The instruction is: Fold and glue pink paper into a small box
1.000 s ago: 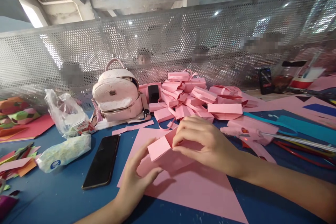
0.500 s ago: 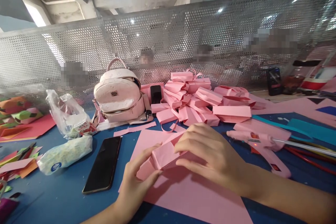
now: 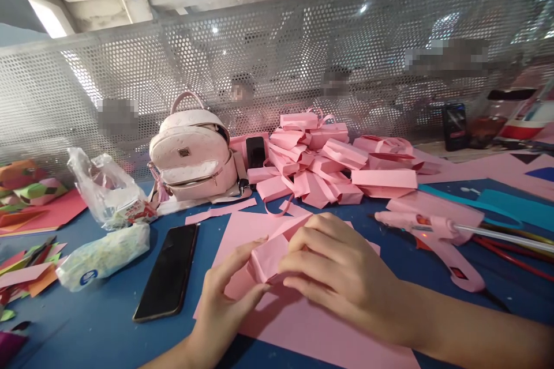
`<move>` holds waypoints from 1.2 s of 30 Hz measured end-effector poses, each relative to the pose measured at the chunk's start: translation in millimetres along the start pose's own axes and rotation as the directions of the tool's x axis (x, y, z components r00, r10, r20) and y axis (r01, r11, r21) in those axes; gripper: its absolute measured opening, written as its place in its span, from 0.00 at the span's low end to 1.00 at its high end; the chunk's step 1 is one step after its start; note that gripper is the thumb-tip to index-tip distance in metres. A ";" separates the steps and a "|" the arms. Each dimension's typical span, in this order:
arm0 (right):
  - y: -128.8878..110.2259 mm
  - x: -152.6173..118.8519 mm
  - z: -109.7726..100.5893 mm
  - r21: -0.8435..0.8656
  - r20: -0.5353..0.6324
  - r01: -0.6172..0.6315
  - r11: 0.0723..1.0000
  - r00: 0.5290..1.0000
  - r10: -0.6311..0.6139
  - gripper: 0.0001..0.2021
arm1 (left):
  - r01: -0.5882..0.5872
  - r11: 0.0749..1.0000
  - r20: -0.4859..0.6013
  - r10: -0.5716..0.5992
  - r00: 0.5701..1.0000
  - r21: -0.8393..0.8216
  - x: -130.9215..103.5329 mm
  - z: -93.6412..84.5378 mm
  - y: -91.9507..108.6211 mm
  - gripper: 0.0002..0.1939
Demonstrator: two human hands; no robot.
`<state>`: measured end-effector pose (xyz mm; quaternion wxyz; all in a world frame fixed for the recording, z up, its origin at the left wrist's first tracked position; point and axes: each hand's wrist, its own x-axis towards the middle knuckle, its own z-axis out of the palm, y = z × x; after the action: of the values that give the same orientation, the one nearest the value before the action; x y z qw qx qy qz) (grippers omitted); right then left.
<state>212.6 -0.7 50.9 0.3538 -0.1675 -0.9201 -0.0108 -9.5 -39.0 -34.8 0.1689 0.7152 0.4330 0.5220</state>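
Between my hands is a small pink paper box [image 3: 269, 259], tilted above a large pink paper sheet [image 3: 298, 328] that lies on the blue table. My left hand [image 3: 229, 288] grips the near left end of the box, with thumb and fingers on opposite edges. Curled over the right part of the box, my right hand [image 3: 333, 271] has its fingertips against the paper and hides much of that side. Beyond my hands lies a pile of folded pink paper pieces [image 3: 320, 155], some with strip handles.
A pink glue gun [image 3: 433, 230] lies at the right by blue paper [image 3: 511, 210]. Left of the sheet are a phone [image 3: 167, 274], a tissue pack [image 3: 104, 256] and a plastic bag [image 3: 104, 184]. A backpack [image 3: 190, 155] stands before the perforated metal screen [image 3: 268, 29].
The fingers of my right hand have shifted slightly left over the box. My left hand keeps its grip. The view has moved a little.
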 end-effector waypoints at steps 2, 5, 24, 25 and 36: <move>0.5 -0.3 0.5 0.002 0.001 -0.003 1.000 1.000 0.003 0.06 | -0.013 1.000 -0.002 0.013 1.000 0.012 -0.3 -0.4 0.2 0.23; 0.6 -1.3 1.1 0.002 0.004 0.001 1.000 1.000 -0.001 0.06 | -0.022 1.000 0.007 0.022 1.000 0.020 -0.3 -1.1 0.8 0.23; 26.8 4.9 -11.7 -0.115 0.121 -0.177 0.977 0.974 0.191 0.12 | 0.092 0.988 -0.037 -0.097 0.995 -0.126 0.9 1.5 -2.2 0.22; 28.7 5.4 -11.7 -0.113 0.150 -0.203 0.973 0.964 0.219 0.11 | 0.089 0.987 -0.048 -0.096 0.994 -0.133 1.3 1.9 -1.9 0.21; 31.8 4.4 -2.0 0.180 0.203 -0.360 0.915 0.924 0.324 0.05 | 0.028 0.995 -0.103 -0.037 0.994 -0.094 4.5 -2.2 1.5 0.14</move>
<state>220.9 30.3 52.1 0.2867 -0.2875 -0.8989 0.1648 -10.4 -36.7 -30.1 0.1872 0.6713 0.4283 0.5752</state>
